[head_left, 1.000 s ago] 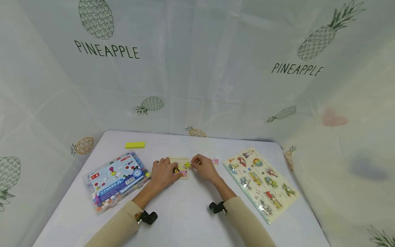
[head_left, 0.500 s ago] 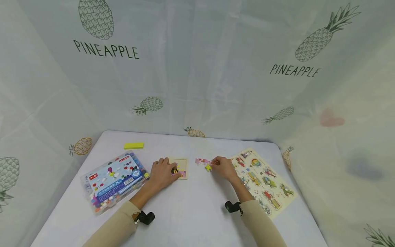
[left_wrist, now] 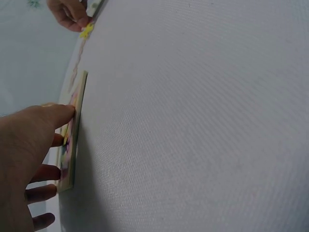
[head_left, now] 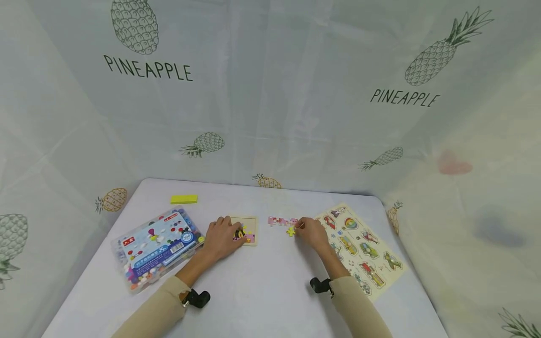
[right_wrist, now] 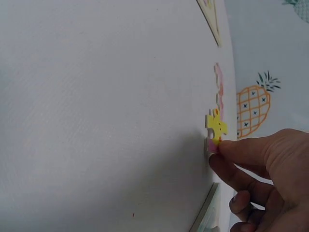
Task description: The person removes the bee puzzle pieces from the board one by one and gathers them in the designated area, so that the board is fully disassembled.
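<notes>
A small square wooden puzzle board [head_left: 249,221] lies on the table with several colored pieces in its lower part. My left hand [head_left: 221,238] rests over its left side; in the left wrist view the thumb presses near the board's edge, with other fingers spread beside it. To the right, my right hand [head_left: 312,231] pinches a yellow puzzle piece [right_wrist: 217,126] between thumb and index finger, low over the table. Pink puzzle pieces [head_left: 276,220] lie in a row just behind it. Part of the board is hidden under the left hand.
A clear plastic case of colored beads or balls [head_left: 158,249] lies at the left. Behind it is a yellow block [head_left: 184,199]. A vehicle picture puzzle board [head_left: 367,253] lies at the right, partly behind the right forearm. A pineapple-print curtain [head_left: 270,117] hangs behind the table.
My right hand has moved right, carrying the yellow piece away from the small board to beside the pink pieces. The left hand stays on the board.
</notes>
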Demonstrator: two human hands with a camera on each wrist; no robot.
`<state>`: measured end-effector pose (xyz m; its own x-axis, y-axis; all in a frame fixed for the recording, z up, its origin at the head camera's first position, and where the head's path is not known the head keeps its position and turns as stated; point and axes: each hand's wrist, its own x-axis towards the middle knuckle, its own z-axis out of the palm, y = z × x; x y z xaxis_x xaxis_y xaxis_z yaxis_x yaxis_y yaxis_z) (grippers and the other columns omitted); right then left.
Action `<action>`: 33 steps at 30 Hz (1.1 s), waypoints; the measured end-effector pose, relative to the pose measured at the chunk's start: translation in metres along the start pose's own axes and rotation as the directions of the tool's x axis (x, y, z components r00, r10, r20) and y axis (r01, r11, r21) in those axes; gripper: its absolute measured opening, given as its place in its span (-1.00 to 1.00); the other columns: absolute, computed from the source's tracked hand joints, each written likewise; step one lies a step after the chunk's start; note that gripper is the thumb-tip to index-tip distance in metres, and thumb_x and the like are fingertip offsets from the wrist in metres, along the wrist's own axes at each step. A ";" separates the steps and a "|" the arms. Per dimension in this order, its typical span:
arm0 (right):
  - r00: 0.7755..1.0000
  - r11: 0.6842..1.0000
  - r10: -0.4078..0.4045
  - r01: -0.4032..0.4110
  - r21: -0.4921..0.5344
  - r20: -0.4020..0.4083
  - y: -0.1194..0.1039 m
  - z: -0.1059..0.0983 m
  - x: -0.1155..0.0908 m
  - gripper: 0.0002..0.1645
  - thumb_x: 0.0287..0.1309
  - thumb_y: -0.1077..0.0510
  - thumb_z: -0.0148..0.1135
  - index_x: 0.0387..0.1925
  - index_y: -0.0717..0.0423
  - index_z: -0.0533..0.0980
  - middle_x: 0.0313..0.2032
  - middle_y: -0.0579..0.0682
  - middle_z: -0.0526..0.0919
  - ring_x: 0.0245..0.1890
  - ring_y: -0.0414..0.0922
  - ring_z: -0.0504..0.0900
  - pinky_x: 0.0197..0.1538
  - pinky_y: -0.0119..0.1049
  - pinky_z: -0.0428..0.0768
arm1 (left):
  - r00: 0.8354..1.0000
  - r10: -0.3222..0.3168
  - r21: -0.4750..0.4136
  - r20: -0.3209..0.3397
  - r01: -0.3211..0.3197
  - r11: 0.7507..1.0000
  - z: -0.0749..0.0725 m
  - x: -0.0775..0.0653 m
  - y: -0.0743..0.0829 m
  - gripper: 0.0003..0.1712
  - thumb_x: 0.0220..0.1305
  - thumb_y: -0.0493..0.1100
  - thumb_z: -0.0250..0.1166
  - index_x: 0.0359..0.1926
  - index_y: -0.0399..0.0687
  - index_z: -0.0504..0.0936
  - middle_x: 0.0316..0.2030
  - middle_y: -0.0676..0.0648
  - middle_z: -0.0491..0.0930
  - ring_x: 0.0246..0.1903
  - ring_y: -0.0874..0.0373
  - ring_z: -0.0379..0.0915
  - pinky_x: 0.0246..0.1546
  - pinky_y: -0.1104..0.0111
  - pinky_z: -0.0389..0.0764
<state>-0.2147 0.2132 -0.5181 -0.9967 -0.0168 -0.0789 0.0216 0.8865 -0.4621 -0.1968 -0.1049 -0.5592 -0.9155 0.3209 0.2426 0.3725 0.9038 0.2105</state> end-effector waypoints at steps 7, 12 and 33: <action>1.000 1.000 0.004 -0.005 -0.026 -0.014 -0.001 0.003 0.000 -0.91 0.19 0.12 0.40 -0.30 0.03 0.67 -0.36 -0.06 0.71 -0.48 -0.17 0.54 -0.42 -0.29 0.45 | 1.000 0.017 -0.040 0.006 -0.017 0.999 -0.004 -0.002 -0.003 -0.58 0.26 0.19 0.37 0.06 0.16 0.68 -0.32 0.03 0.39 -0.21 0.04 0.36 -0.07 -0.03 0.48; 1.000 1.000 0.000 -0.001 -0.027 -0.022 -0.001 0.004 -0.001 -0.93 0.20 0.13 0.40 -0.30 0.04 0.69 -0.39 -0.09 0.69 -0.49 -0.18 0.52 -0.42 -0.29 0.45 | 0.999 0.034 -0.066 0.005 -0.033 0.997 -0.008 -0.001 -0.006 -0.67 0.26 0.06 0.40 0.01 0.13 0.71 -0.36 0.06 0.41 -0.26 0.07 0.40 -0.03 -0.07 0.49; 0.995 0.997 -0.075 0.073 -0.037 -0.062 0.001 0.006 -0.002 -0.91 0.14 0.18 0.44 -0.30 0.04 0.67 -0.39 -0.09 0.67 -0.41 -0.17 0.54 -0.33 -0.24 0.50 | 0.995 0.082 -0.159 0.054 -0.072 0.985 -0.019 0.002 -0.016 -0.69 0.19 -0.03 0.49 -0.05 0.06 0.76 -0.27 0.01 0.55 -0.31 0.15 0.37 -0.30 0.18 0.47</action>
<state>-0.2127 0.2115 -0.5238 -0.9985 -0.0545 0.0112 -0.0539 0.8994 -0.4338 -0.2023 -0.1240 -0.5444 -0.8890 0.4084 0.2071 0.4569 0.8220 0.3399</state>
